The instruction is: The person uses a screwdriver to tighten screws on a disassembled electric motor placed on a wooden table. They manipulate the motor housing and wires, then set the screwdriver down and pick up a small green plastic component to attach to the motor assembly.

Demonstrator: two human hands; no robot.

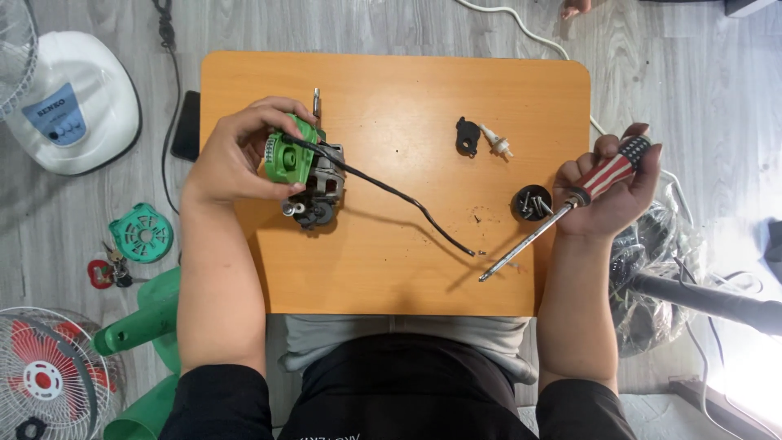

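My left hand point(236, 155) grips a small fan motor point(314, 183) with a green plastic housing point(289, 159), held on the left part of an orange table point(399, 261). A black cable point(399, 195) runs from the motor across the tabletop to the right. My right hand point(611, 187) holds a screwdriver point(562, 208) by its red, white and blue striped handle, the metal shaft pointing down-left over the table's right edge. Beside that hand sits a small black round cup of screws point(531, 202).
A black plastic part point(467, 136) and a small white part point(497, 143) lie at the table's upper right. On the floor: a white fan base point(77, 102) at left, a green round cover point(142, 232), a fan grille with red blades point(45, 375), green plastic parts point(147, 326), a black tube point(709, 301) at right.
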